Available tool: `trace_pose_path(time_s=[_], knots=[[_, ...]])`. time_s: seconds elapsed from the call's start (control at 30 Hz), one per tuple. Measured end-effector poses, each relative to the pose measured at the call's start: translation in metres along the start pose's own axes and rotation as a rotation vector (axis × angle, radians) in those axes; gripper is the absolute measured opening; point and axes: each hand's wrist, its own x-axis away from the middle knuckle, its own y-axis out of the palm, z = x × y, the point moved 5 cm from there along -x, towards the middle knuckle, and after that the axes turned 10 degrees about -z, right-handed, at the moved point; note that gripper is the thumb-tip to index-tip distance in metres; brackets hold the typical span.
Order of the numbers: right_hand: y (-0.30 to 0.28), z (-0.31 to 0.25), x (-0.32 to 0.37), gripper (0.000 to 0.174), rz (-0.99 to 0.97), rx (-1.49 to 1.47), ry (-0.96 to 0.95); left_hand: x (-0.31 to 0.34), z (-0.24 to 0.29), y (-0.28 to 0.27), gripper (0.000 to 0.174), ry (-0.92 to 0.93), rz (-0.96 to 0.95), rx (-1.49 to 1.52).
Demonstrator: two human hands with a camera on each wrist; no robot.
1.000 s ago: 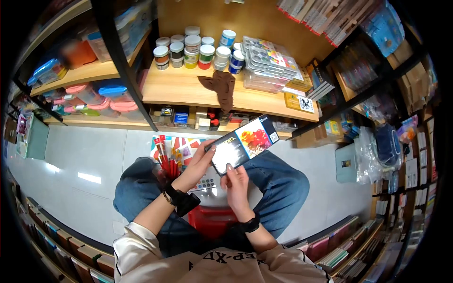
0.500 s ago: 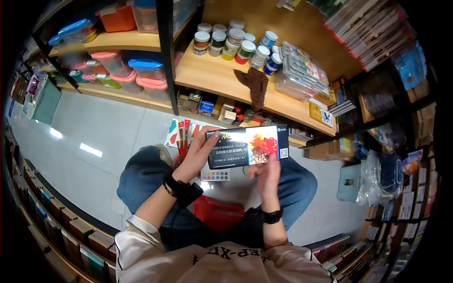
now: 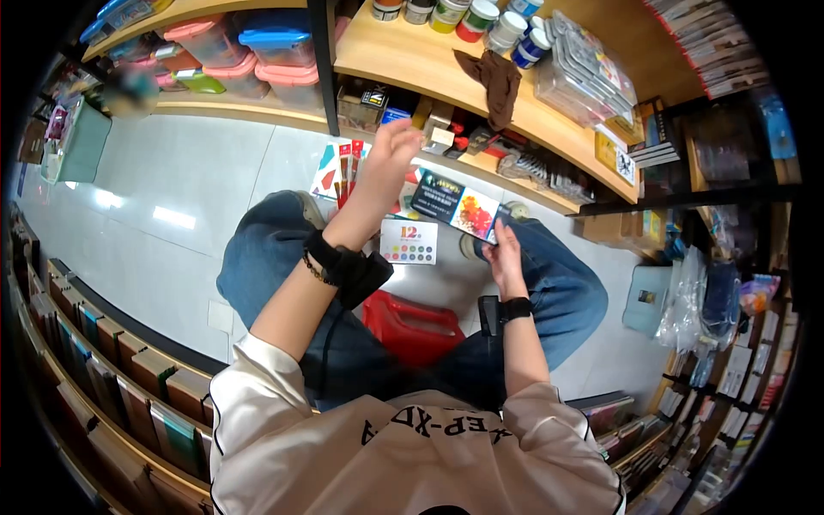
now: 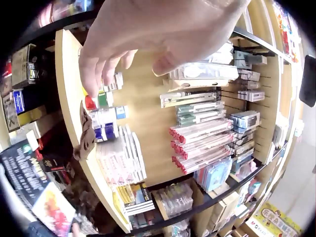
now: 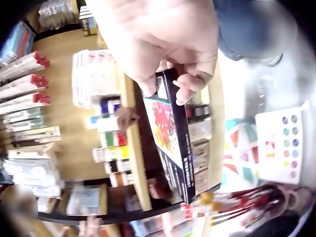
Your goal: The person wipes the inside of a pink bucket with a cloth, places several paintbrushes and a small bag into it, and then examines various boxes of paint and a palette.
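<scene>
The right hand (image 3: 506,253) pinches one end of a black box of gouache colours (image 3: 455,204) with a flower picture, and holds it out over the floor between the knees. In the right wrist view, the thumb and fingers of the right hand (image 5: 163,44) grip the short end of the box (image 5: 170,138). Raised to the left of the box, the left hand (image 3: 393,163) touches nothing, its fingers loosely bent. The left wrist view shows the left hand (image 4: 153,39) in front of the shelf. Below the box lies a white card-like set marked 12 (image 3: 408,242).
Red-handled brushes (image 3: 345,167) stand near a colourful patterned sheet (image 3: 325,176). A red stool (image 3: 412,326) is between the legs. Ahead, a wooden shelf (image 3: 412,56) bears paint jars (image 3: 506,33), a brown cloth (image 3: 493,81) and stacked clear cases (image 3: 579,73).
The left hand has let go of the box and moved up and away. The right hand now holds the box alone by its end, lower and tilted. The view has shifted.
</scene>
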Motion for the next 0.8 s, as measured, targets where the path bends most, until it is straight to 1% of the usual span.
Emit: trace_pose_path(time_s=[0.07, 0.1, 0.13, 0.2, 0.23, 0.3, 0.33, 0.4, 0.43, 0.47, 0.53, 0.57, 0.6, 0.67, 0.7, 0.73, 0.8], knots=[[-0.026, 0.042, 0.0, 0.02, 0.133, 0.099, 0.166, -0.002, 0.005, 0.001, 0.043, 0.046, -0.032, 0.136], [-0.043, 0.065, -0.002, 0.021, 0.167, 0.156, 0.2, -0.004, 0.006, 0.001, 0.037, 0.048, -0.007, 0.135], [-0.048, 0.077, 0.001, 0.021, 0.108, 0.155, 0.233, -0.004, 0.006, 0.002, 0.037, 0.04, -0.002, 0.135], [-0.06, 0.1, 0.005, 0.036, 0.228, 0.19, 0.326, -0.005, 0.006, 0.005, 0.034, 0.032, -0.013, 0.204], [-0.061, 0.106, 0.002, 0.036, 0.226, 0.189, 0.333, -0.008, 0.004, 0.006, 0.032, 0.022, -0.01, 0.226], [-0.056, 0.117, -0.006, 0.057, 0.176, 0.162, 0.397, -0.01, 0.0, 0.004, 0.032, 0.014, -0.011, 0.223], [-0.053, 0.119, -0.009, 0.057, 0.175, 0.16, 0.398, -0.011, -0.001, 0.004, 0.031, 0.011, -0.015, 0.223], [-0.039, 0.128, -0.016, 0.069, 0.057, 0.199, 0.456, -0.012, -0.003, 0.001, 0.031, 0.017, -0.022, 0.236], [-0.035, 0.131, -0.017, 0.065, 0.066, 0.226, 0.469, -0.012, -0.003, 0.0, 0.03, 0.024, -0.029, 0.25], [-0.033, 0.133, -0.017, 0.065, 0.067, 0.221, 0.467, -0.012, -0.002, -0.001, 0.03, 0.023, -0.033, 0.247], [-0.024, 0.135, -0.009, 0.061, 0.017, 0.271, 0.556, -0.01, 0.001, -0.005, 0.028, -0.002, 0.007, 0.209], [-0.021, 0.136, -0.005, 0.052, 0.063, 0.35, 0.6, -0.009, 0.003, -0.005, 0.027, -0.037, 0.036, 0.237], [-0.028, 0.146, -0.005, 0.052, 0.064, 0.345, 0.599, -0.009, 0.002, -0.006, 0.027, -0.038, 0.033, 0.233], [-0.044, 0.176, -0.011, 0.052, -0.064, 0.336, 0.637, -0.009, 0.002, -0.007, 0.026, -0.018, 0.027, 0.232], [-0.037, 0.169, -0.007, 0.055, -0.118, 0.237, 0.667, -0.01, -0.002, -0.008, 0.027, 0.008, 0.011, 0.229], [-0.038, 0.165, -0.007, 0.055, -0.101, 0.235, 0.653, -0.011, -0.004, -0.007, 0.027, 0.013, 0.005, 0.236], [-0.042, 0.154, -0.01, 0.063, -0.171, 0.309, 0.694, -0.015, -0.008, -0.003, 0.027, 0.005, -0.01, 0.246]])
